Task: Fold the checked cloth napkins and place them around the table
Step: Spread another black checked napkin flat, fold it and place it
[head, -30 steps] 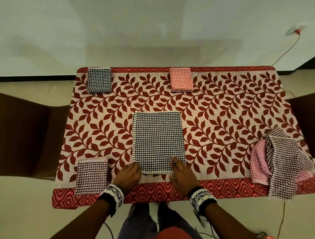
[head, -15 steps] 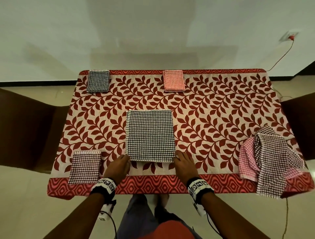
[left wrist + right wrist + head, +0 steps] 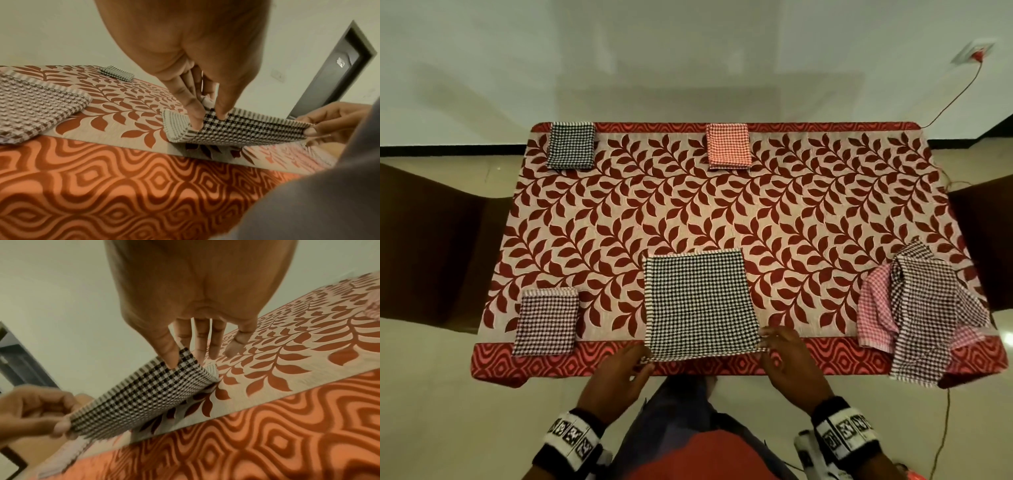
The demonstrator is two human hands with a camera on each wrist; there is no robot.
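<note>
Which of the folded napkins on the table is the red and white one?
The red checked napkin at the far edge, near the middle. The folded napkin at the far left corner is black checked, and the one at the near left is maroon checked.

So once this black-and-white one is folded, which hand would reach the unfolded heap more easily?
The right hand: the heap of unfolded checked napkins lies at the table's right end, on that hand's side. The left hand would have to cross over.

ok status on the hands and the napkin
Left hand and right hand pinch near corners of black checked napkin, near edge lifted. Unfolded napkin pile waits right. Nothing blocking.
</note>
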